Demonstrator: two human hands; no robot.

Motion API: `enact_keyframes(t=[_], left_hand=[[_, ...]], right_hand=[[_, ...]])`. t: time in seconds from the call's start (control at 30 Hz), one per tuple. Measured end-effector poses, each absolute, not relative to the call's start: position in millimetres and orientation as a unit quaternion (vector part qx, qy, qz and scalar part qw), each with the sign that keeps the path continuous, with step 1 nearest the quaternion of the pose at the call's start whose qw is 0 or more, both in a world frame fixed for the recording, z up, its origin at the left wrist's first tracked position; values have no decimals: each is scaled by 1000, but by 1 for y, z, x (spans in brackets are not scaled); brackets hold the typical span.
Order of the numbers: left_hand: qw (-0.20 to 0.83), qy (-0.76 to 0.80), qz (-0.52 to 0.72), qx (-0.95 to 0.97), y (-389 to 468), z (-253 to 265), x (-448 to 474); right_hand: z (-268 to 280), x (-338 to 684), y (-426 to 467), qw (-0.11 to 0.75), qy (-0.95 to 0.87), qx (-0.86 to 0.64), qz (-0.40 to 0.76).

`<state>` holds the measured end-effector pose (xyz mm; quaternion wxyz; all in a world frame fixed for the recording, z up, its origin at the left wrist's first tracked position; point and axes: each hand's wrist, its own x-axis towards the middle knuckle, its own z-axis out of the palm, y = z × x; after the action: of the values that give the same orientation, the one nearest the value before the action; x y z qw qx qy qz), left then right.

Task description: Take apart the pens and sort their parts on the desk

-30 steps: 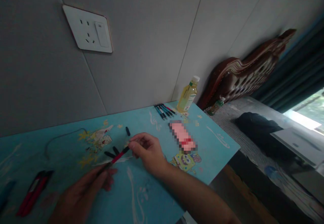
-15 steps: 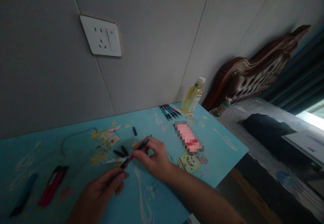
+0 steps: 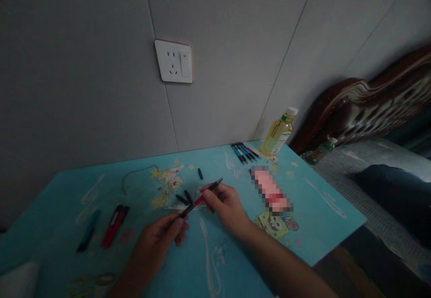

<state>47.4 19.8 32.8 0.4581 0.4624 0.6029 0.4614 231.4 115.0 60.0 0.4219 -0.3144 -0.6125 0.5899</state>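
Observation:
A red and black pen (image 3: 198, 200) is held slantwise between both of my hands above the table. My left hand (image 3: 160, 235) is closed around its lower black end. My right hand (image 3: 227, 203) pinches it near the upper black part, whose pointed tip shows past the fingers. Just beyond the pen lie short black pieces (image 3: 187, 196) and thin white sticks (image 3: 171, 207), partly hidden by the pen and hands. A small dark piece (image 3: 200, 174) lies farther back.
Red barrels with black ends (image 3: 112, 230) and blue ones (image 3: 89, 230) lie left. Several pens (image 3: 239, 153) rest in a row near a yellow bottle (image 3: 276, 138). A blurred pink item (image 3: 269, 183) lies right on the blue table (image 3: 323, 230). The wall stands behind.
The view has swung left, so the table appears farther right. The right hand has shifted its grip; the pen now runs in one straight line with its tip showing.

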Motion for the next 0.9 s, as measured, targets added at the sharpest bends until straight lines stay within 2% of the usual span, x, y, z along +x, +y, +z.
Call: enact_keyframes(t=[0.2,0.43,0.67,0.9], left_hand=[[479,585,521,396,18,42,51],[454,565,624,292,21,38,40],[408,541,698,230,24,42,35],[430,514,707,225,25,38,31]], right_hand=[[60,231,113,400,-618,-296,609],[61,229,108,368,-639,-291,609],[57,232,111,358,-695,-308,542],[49,228,107,316,-748,-323,486]])
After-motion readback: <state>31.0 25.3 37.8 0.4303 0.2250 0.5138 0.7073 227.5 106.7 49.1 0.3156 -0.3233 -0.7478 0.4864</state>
